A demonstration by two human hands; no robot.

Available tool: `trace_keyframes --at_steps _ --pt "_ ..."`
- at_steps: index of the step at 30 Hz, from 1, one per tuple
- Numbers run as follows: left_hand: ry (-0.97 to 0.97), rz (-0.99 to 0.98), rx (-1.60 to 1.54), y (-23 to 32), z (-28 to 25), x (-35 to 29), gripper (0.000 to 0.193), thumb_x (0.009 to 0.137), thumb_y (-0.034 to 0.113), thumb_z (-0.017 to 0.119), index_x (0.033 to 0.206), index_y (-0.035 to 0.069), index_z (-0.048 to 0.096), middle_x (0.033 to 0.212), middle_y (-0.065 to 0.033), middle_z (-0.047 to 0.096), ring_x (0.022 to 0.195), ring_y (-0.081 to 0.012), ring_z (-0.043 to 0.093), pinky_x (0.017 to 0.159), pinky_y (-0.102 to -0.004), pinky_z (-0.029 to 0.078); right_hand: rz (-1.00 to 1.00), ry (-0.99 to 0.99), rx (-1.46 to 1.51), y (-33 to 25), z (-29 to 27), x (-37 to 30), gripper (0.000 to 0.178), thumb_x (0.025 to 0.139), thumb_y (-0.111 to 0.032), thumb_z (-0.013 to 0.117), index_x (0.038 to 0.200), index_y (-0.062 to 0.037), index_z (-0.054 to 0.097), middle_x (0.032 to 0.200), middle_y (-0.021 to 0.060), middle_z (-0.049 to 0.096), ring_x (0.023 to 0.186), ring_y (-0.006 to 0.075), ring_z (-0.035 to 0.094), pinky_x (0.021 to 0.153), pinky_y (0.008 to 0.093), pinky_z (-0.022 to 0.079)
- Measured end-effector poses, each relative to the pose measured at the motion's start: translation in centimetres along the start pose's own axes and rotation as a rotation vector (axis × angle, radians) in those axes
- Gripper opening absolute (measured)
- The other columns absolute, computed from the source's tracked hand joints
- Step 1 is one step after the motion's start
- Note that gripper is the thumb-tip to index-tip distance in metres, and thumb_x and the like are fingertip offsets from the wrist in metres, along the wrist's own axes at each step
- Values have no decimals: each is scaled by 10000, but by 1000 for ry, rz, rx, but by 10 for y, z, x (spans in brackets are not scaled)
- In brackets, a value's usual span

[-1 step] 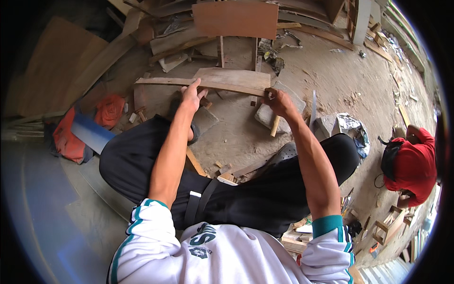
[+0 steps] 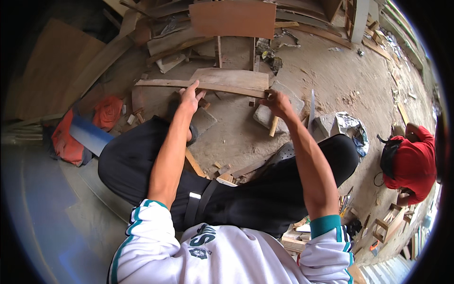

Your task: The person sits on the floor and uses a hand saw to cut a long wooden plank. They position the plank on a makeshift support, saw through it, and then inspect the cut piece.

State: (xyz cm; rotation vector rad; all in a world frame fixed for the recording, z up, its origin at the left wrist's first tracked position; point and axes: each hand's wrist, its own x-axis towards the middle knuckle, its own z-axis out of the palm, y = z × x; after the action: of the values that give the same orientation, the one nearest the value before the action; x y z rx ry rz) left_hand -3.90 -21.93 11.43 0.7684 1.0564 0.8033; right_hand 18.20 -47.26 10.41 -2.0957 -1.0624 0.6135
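A long, narrow wooden strip (image 2: 156,83) is held out level in front of me, with a wider wooden board (image 2: 236,78) right behind it. My left hand (image 2: 189,98) grips the strip near its middle, thumb over the top edge and fingers underneath. At the strip's right end, my right hand (image 2: 279,104) pinches it with curled fingers. Below that hand a wooden handle (image 2: 274,125) shows against a grey stone block (image 2: 288,118); its upper end is hidden.
A reddish-brown board (image 2: 233,19) stands on legs ahead. An orange bag (image 2: 66,142) lies left, and a saw-like blade (image 2: 312,109) stands to the right. A person in red (image 2: 411,161) crouches far right. Wood scraps (image 2: 227,177) litter the floor between my legs.
The whole scene has slid very slightly left in the view. My right hand's fingers have shifted a little at the strip's end; my left hand keeps its grip.
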Motion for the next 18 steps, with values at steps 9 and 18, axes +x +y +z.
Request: trace_keyframes --at_steps 9,18 --pt "136 -96 231 -32 -23 19 216 800 69 736 898 87 544 785 -7 574 641 -119 569 557 -240 503 449 12 1011 30 49 1 513 882 -71 667 1302 131 452 1046 154 643 810 187 654 761 296 579" --pt "346 -95 428 -43 -26 25 248 756 239 733 879 79 588 868 -8 612 818 -148 542 720 -322 424 501 63 1072 34 52 12 488 886 -60 659 1296 125 470 1034 129 654 811 156 642 709 260 548"
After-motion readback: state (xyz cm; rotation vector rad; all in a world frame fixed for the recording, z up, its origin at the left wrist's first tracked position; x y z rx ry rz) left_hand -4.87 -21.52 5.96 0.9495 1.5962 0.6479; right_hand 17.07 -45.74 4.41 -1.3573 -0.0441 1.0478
